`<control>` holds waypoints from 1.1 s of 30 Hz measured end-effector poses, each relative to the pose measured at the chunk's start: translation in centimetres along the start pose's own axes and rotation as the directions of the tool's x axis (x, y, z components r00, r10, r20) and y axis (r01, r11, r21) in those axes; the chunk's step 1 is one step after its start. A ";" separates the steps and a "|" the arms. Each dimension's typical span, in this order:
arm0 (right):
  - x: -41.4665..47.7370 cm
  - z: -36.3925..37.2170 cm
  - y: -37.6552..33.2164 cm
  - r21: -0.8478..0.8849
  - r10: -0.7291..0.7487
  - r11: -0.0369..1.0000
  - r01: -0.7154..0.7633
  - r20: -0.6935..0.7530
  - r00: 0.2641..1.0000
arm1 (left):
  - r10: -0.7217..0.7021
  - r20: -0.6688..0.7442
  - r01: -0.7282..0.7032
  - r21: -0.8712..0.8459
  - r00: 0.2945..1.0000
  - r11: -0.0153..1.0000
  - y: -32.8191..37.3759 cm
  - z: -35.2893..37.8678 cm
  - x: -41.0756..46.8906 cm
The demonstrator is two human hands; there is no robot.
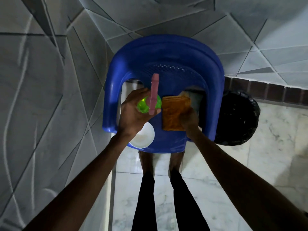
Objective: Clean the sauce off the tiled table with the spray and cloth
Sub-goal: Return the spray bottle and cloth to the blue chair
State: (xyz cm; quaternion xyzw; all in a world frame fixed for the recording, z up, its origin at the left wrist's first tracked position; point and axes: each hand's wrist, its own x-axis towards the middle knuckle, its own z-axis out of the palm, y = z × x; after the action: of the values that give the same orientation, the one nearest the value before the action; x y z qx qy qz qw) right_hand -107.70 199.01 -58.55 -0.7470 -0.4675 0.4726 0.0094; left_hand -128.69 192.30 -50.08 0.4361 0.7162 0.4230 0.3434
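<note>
Forearms reach over the chair: left hand wraps its fingers round the green spray above the seat's left side, right hand pinches the folded cloth by its right edge at the seat's right side. Spray looks light, stiff, smooth plastic, best held at the neck under the pink trigger; cloth looks soft and limp, best bunched under the palm.
</note>
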 end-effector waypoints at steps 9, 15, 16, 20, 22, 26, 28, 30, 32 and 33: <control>0.5 -1.4 -0.3 -0.130 0.003 0.992 0.000 0.020 1.000 | 0.027 -0.002 -0.027 0.021 1.000 0.999 0.1 2.0 -1.6; -0.2 -1.1 -0.3 -0.220 0.006 0.975 0.001 0.030 1.000 | 0.083 -0.022 -0.083 0.018 0.996 0.996 0.8 2.3 -2.6; -0.7 -0.9 -0.4 -0.242 0.006 0.970 0.000 0.024 1.000 | 0.097 -0.032 -0.096 0.028 0.995 0.995 1.3 2.2 -2.6; -2.6 -0.5 -0.6 -0.303 -0.087 0.950 0.071 -0.040 0.995 | 0.098 0.000 -0.098 0.012 0.995 0.995 2.1 2.1 -2.8; -3.2 -0.8 -0.6 -0.354 -0.166 0.927 0.124 -0.091 0.982 | 0.065 0.053 -0.067 0.037 0.996 0.997 2.0 1.5 -2.8; -4.2 -1.7 -0.6 -0.250 -0.271 0.936 0.248 -0.060 0.961 | -0.047 0.174 0.032 0.093 0.984 0.995 1.6 -0.5 -3.0; -4.8 -2.0 -0.5 -0.195 -0.252 0.946 0.257 0.053 0.966 | -0.109 0.146 0.087 0.145 0.983 0.986 0.8 -1.6 -3.8; -6.0 -2.0 -1.0 -0.185 -0.206 0.954 0.237 0.171 0.963 | -0.207 0.075 0.186 0.224 0.976 0.957 -0.6 -2.8 -5.2; -6.5 -1.2 -0.9 -0.155 -0.172 0.965 0.210 0.227 0.959 | -0.284 0.052 0.261 0.269 0.957 0.927 -2.2 -3.3 -6.3; -6.3 -0.6 -0.6 -0.124 -0.167 0.972 0.200 0.238 0.957 | -0.307 0.065 0.277 0.291 0.949 0.916 -2.9 -3.2 -6.6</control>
State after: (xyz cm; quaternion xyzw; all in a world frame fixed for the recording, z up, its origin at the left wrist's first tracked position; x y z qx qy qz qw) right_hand -108.47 195.11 -53.53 -0.6404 -0.5664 0.5159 -0.0548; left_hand -129.90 184.54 -50.57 0.3906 0.8057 0.2375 0.3768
